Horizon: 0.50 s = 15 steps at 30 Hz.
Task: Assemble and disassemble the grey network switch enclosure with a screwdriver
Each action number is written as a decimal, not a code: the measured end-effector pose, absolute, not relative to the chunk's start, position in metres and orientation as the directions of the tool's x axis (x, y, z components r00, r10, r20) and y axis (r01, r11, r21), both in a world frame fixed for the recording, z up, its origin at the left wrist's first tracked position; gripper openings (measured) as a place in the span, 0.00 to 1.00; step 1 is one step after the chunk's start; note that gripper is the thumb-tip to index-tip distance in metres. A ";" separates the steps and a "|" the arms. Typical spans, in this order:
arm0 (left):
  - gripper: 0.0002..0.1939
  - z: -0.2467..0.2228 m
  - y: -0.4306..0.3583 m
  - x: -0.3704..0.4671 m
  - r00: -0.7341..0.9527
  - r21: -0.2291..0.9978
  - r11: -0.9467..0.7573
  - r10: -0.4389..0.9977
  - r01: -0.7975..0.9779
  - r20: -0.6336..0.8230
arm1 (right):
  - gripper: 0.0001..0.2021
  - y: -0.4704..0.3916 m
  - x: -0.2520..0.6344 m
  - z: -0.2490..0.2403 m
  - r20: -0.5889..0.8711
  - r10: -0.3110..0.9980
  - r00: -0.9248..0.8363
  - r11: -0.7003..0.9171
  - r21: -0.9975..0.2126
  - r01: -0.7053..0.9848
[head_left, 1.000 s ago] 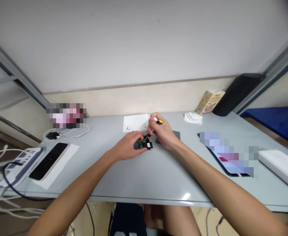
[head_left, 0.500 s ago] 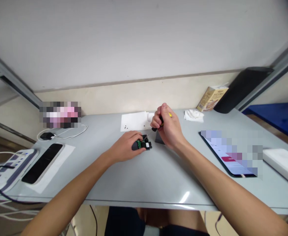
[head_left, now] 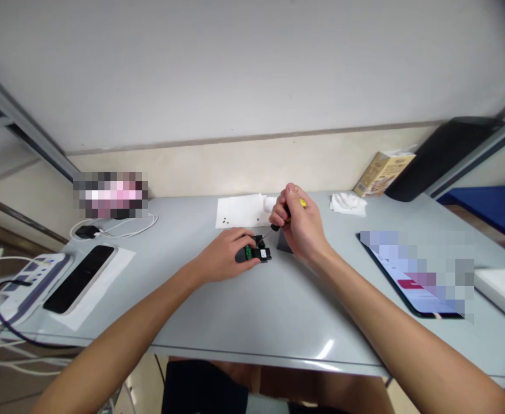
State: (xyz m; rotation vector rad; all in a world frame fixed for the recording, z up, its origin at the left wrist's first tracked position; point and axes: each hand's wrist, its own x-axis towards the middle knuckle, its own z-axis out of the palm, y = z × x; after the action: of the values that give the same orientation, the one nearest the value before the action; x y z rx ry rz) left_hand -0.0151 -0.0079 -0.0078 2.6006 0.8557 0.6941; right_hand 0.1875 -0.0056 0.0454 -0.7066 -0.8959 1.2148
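In the head view, the left hand (head_left: 223,257) grips a small black device (head_left: 263,253) with a green circuit board, left of the right hand (head_left: 300,227), which is closed around a screwdriver (head_left: 275,227). The device's long axis runs roughly sideways; the screwdriver slants down leftward to it. Both are over a grey worktop (head_left: 252,316), before white paper (head_left: 237,211) and a pale wall (head_left: 252,69).

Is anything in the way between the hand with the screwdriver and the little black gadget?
Nothing visible. The right hand points the screwdriver toward the gadget. The left hand holds the gadget from the left, and the gray piece lies off the screwdriver's line.
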 end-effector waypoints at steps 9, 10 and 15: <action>0.09 -0.007 -0.007 -0.015 0.711 0.438 -0.782 0.605 0.444 0.359 | 0.26 -0.007 0.187 0.046 0.217 0.972 0.090 0.234 -0.862 -0.449; 0.09 -0.007 -0.007 -0.015 0.711 0.440 -0.779 0.607 0.446 0.355 | 0.26 -0.006 0.187 0.045 0.216 0.973 0.087 0.232 -0.863 -0.449; 0.09 -0.005 -0.007 -0.014 0.707 0.460 -0.756 0.631 0.466 0.320 | 0.24 -0.006 0.189 0.043 0.229 0.973 0.004 0.209 -0.881 -0.424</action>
State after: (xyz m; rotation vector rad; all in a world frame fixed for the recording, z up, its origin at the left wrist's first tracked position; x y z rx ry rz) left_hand -0.0141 -0.0074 -0.0045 2.5693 0.8565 0.6659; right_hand 0.1885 -0.0058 0.0434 -0.7050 -1.0156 1.2507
